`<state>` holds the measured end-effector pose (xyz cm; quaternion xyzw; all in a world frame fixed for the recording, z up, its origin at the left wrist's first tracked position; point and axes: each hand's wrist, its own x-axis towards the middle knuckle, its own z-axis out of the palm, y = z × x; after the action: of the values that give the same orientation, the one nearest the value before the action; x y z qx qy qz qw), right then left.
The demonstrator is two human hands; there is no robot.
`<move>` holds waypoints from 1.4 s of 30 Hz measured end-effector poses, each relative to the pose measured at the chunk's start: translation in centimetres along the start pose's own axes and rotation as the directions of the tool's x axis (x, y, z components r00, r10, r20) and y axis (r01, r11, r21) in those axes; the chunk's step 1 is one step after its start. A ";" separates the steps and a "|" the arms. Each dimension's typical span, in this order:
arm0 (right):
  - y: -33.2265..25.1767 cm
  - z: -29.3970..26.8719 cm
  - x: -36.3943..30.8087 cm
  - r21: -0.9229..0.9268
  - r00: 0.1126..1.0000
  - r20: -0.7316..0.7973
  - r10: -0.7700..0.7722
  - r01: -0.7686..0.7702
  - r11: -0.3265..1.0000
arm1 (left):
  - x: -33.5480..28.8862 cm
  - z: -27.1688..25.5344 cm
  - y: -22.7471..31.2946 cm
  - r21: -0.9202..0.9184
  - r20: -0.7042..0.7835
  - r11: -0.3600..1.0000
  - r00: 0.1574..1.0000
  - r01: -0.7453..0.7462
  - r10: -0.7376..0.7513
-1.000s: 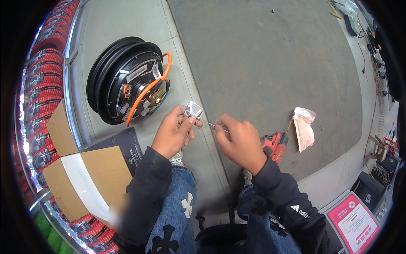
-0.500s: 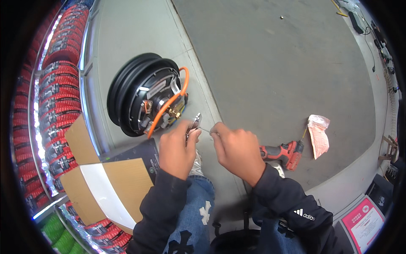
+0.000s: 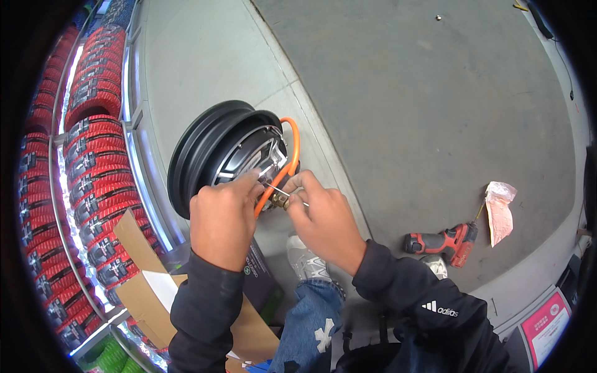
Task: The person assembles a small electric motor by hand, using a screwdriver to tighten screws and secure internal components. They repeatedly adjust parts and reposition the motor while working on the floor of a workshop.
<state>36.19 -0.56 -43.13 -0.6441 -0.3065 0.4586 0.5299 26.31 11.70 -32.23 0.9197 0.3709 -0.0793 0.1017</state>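
Observation:
A black wheel rim with a hub motor stands upright on the pale floor in front of me, and a thick orange cable loops out of its hub face. Brass-coloured terminals show beside the cable. My right hand pinches a thin metal rod that crosses in front of the cable. At the rod's other end, my left hand is closed against the hub; its fingertips, and whatever they grip, are mostly hidden.
To the right, a red and black cordless drill lies by a pink packet. An opened cardboard box sits by my left forearm. Red-wrapped tyres fill the left rack. My shoe is below my hands.
Both hands have moved from in front of the wheel up to its hub, the rod with them. The shiny metal piece earlier in my left hand no longer shows clearly. My view has shifted.

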 end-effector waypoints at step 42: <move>0.3 0.5 1.7 0.068 0.975 0.011 0.224 -0.224 0.972 | 1.8 1.2 -2.3 0.195 -0.152 0.930 0.927 -0.311 0.341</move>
<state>36.38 1.10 -43.86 -0.6552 -0.2171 0.5268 0.4961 25.94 14.20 -34.08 0.9772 0.2123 -0.0070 0.0015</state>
